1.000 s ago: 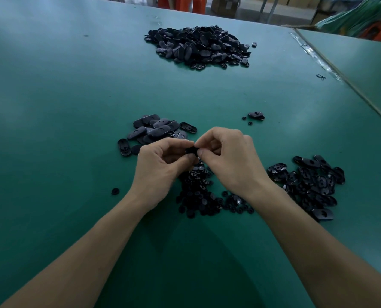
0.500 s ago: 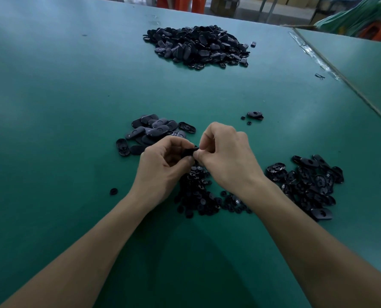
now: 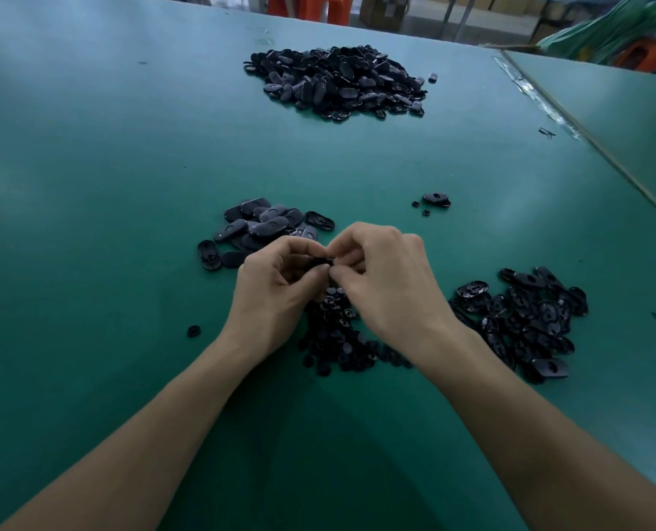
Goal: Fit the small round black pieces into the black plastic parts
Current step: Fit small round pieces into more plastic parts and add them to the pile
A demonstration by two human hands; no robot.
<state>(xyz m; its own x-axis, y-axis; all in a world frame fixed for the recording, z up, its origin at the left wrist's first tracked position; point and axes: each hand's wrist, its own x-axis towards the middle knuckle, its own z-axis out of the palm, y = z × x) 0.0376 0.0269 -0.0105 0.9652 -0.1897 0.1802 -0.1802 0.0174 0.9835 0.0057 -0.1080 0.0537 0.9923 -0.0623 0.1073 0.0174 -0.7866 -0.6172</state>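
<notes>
My left hand (image 3: pixel 276 289) and my right hand (image 3: pixel 391 285) meet at the middle of the green table (image 3: pixel 89 185). Between their fingertips they pinch one black plastic part (image 3: pixel 320 261), mostly hidden by the fingers. Whether a small round piece is in it cannot be seen. Under the hands lies a heap of small round black pieces (image 3: pixel 338 335). A small pile of oval black parts (image 3: pixel 261 228) sits just beyond my left hand. Another pile of black parts with holes (image 3: pixel 529 320) lies to the right of my right hand.
A large heap of black parts (image 3: pixel 338 82) lies at the far middle of the table. One loose part with two tiny pieces (image 3: pixel 435 199) sits beyond my right hand. A single round piece (image 3: pixel 193 331) lies left of my left wrist. A seam (image 3: pixel 587 139) joins another table on the right.
Both hands stay together over the small-piece heap, still pinching the same part. The right fingers have shifted slightly on it.
</notes>
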